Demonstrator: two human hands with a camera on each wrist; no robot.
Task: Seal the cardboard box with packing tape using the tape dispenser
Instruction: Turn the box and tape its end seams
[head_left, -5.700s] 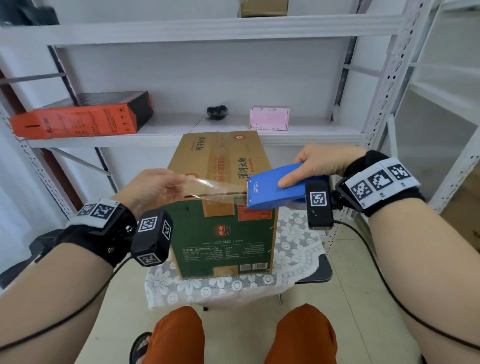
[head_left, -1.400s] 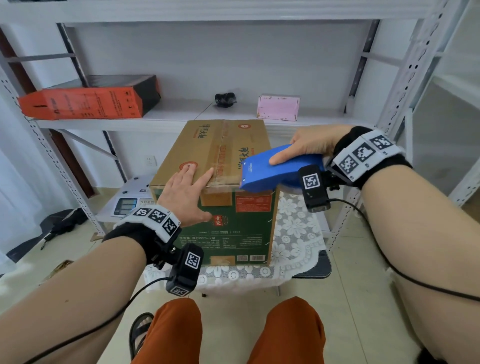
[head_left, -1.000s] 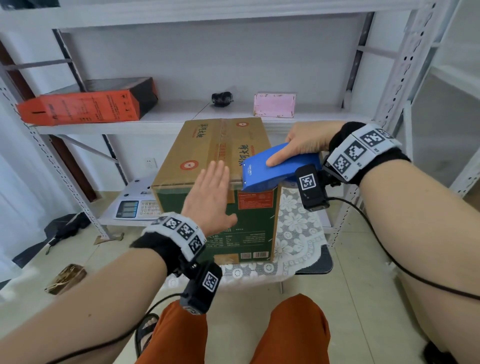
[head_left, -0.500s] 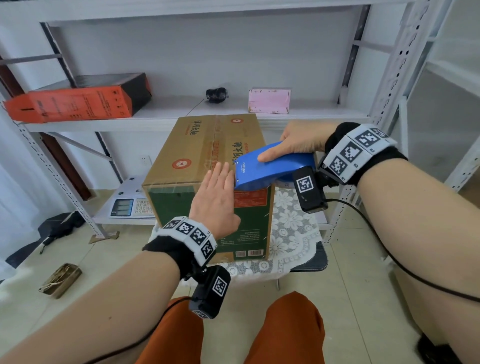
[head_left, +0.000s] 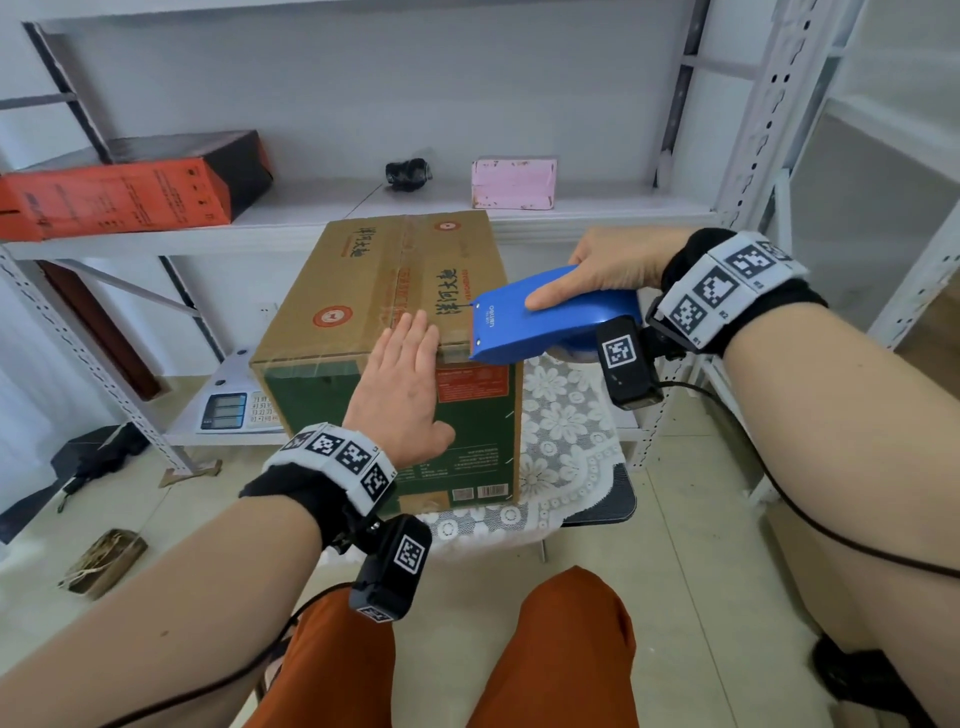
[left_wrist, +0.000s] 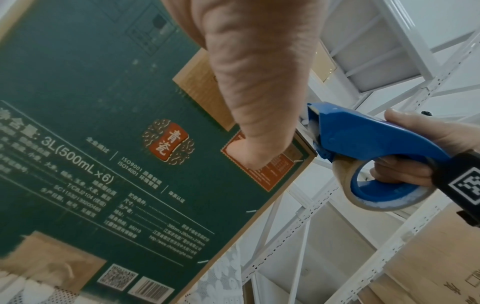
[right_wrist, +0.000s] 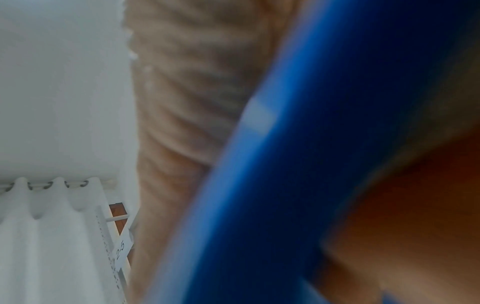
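A cardboard box with a brown top and a green front stands on a lace-covered stool. My left hand lies flat with straight fingers against the front face near the top edge, and its thumb presses on the red label. My right hand grips the blue tape dispenser, index finger stretched along its top. The dispenser's mouth touches the box's upper right front corner. The tape roll sits in the dispenser. The right wrist view shows only blurred blue plastic and skin.
White metal shelving stands behind and to the right. An orange carton, a small black object and a pink box sit on the shelf behind. A scale lies low left. My orange-clad knees are below.
My left hand let go of the pulled tape strip, dropped from the box top onto the front face and now presses flat. The dispenser moved down to the top front edge.
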